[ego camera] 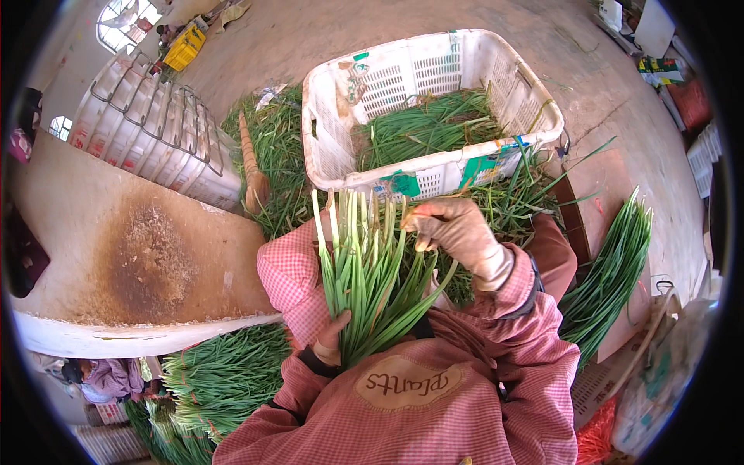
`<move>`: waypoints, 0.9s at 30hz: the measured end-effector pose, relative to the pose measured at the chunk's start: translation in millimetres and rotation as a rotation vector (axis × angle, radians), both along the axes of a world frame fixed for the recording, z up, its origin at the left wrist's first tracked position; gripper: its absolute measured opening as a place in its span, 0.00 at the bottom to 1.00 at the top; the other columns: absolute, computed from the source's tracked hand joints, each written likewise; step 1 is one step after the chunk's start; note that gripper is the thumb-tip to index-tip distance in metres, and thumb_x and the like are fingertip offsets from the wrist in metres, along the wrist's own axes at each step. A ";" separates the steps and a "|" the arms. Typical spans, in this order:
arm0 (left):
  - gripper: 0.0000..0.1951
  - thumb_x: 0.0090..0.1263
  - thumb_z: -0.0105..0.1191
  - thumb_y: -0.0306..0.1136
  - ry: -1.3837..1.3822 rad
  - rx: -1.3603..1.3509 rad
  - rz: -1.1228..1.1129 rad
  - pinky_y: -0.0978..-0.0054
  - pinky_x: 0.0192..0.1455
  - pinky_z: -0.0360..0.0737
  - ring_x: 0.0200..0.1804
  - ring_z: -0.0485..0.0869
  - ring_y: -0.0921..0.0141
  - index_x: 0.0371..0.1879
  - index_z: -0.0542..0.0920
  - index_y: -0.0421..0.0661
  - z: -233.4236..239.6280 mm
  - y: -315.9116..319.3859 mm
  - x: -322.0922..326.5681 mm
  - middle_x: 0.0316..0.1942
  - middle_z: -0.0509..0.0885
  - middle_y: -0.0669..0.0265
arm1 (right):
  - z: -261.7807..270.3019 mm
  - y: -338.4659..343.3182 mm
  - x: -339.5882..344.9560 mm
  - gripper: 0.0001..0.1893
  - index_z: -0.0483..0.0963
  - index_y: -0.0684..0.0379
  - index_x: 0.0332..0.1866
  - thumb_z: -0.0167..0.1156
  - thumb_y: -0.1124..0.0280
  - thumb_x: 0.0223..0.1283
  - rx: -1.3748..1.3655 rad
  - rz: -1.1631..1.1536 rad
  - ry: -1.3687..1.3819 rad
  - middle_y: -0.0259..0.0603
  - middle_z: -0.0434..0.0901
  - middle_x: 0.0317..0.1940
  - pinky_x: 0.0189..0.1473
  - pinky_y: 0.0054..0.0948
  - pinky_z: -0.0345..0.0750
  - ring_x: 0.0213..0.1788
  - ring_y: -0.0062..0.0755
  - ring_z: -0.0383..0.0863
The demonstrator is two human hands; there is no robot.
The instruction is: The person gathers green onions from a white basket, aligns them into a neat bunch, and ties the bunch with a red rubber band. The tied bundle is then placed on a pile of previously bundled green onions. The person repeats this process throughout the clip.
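A loose bunch of long green stalks with pale ends, seemingly garlic chives [372,273], stands fanned out in front of my chest, pale ends away from me. My left hand [332,337] grips its leafy lower part; the stalks hide most of the fingers. In a soiled glove, my right hand [459,232] is at the bunch's right side near the pale ends. Its bent fingertips pinch at an outer stalk there, though the exact grip is partly hidden. Just beyond both hands stands a white plastic crate [433,157] holding more green stalks [430,128].
Leaf litter [279,145] and a wooden stick [251,163] lie beside the crate. A stained board [151,250] is at left, near stacked white crates [157,128]. Tied bundles [226,378] lie lower left. Another bunch [616,279] rests on a board at right. A person [110,378] is partly visible.
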State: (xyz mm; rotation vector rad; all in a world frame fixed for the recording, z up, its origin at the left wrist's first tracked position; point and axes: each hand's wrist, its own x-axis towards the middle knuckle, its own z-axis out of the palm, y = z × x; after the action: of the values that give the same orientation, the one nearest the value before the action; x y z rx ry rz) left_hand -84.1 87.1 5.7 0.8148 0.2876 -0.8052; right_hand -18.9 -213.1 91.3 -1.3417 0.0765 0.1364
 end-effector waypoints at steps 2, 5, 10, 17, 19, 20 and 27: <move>0.26 0.67 0.51 0.34 -0.039 0.007 -0.034 0.61 0.56 0.76 0.54 0.77 0.60 0.64 0.63 0.45 7.3 -3.1 -1.5 0.56 0.76 0.57 | -20.5 25.1 18.4 0.13 0.77 0.63 0.47 0.61 0.70 0.59 -0.245 0.127 0.174 0.34 0.79 0.23 0.18 0.18 0.72 0.19 0.22 0.77; 0.26 0.67 0.52 0.35 0.062 -0.102 -0.019 0.59 0.58 0.75 0.55 0.77 0.60 0.64 0.63 0.45 13.5 -2.9 -3.0 0.56 0.75 0.56 | -53.2 30.9 29.1 0.12 0.78 0.62 0.44 0.62 0.66 0.59 -0.386 0.509 0.256 0.35 0.78 0.20 0.15 0.22 0.74 0.15 0.24 0.75; 0.26 0.67 0.52 0.39 0.188 -0.107 0.060 0.57 0.59 0.74 0.56 0.76 0.58 0.63 0.65 0.47 8.9 7.5 -3.3 0.57 0.75 0.59 | -54.7 -30.6 17.5 0.08 0.77 0.63 0.40 0.58 0.69 0.62 0.694 -0.025 0.230 0.38 0.81 0.27 0.27 0.20 0.80 0.24 0.24 0.80; 0.26 0.67 0.53 0.34 0.099 -0.089 -0.004 0.58 0.58 0.75 0.55 0.77 0.60 0.64 0.65 0.49 -11.5 7.3 1.5 0.56 0.76 0.60 | -11.7 -4.2 15.1 0.14 0.78 0.62 0.43 0.61 0.62 0.59 -0.152 0.274 0.025 0.41 0.83 0.32 0.29 0.26 0.77 0.25 0.28 0.79; 0.26 0.66 0.54 0.34 0.042 -0.034 -0.026 0.58 0.58 0.75 0.55 0.77 0.60 0.64 0.64 0.49 -15.7 8.0 2.3 0.56 0.76 0.60 | -28.0 40.3 20.9 0.20 0.78 0.62 0.40 0.67 0.56 0.47 -1.069 0.374 -0.320 0.46 0.82 0.32 0.41 0.40 0.78 0.33 0.46 0.82; 0.27 0.66 0.55 0.34 0.005 0.022 -0.023 0.58 0.58 0.75 0.55 0.77 0.60 0.64 0.64 0.49 -16.7 9.0 1.8 0.56 0.76 0.60 | -36.2 48.8 21.8 0.17 0.79 0.61 0.37 0.66 0.59 0.47 -1.057 0.496 -0.201 0.46 0.82 0.30 0.42 0.41 0.78 0.35 0.47 0.82; 0.26 0.68 0.51 0.35 0.207 -0.091 0.089 0.59 0.57 0.76 0.55 0.76 0.60 0.65 0.63 0.49 -9.9 14.1 -7.2 0.56 0.75 0.59 | -28.5 -35.6 58.0 0.11 0.77 0.61 0.37 0.54 0.64 0.66 0.478 -0.382 0.062 0.36 0.80 0.24 0.29 0.21 0.78 0.23 0.22 0.79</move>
State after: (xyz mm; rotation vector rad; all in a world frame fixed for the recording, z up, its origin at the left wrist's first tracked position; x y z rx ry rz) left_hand -91.3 101.2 -4.2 0.6299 0.4644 -0.8136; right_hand 39.1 -248.7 62.8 -0.8267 0.3300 -0.1227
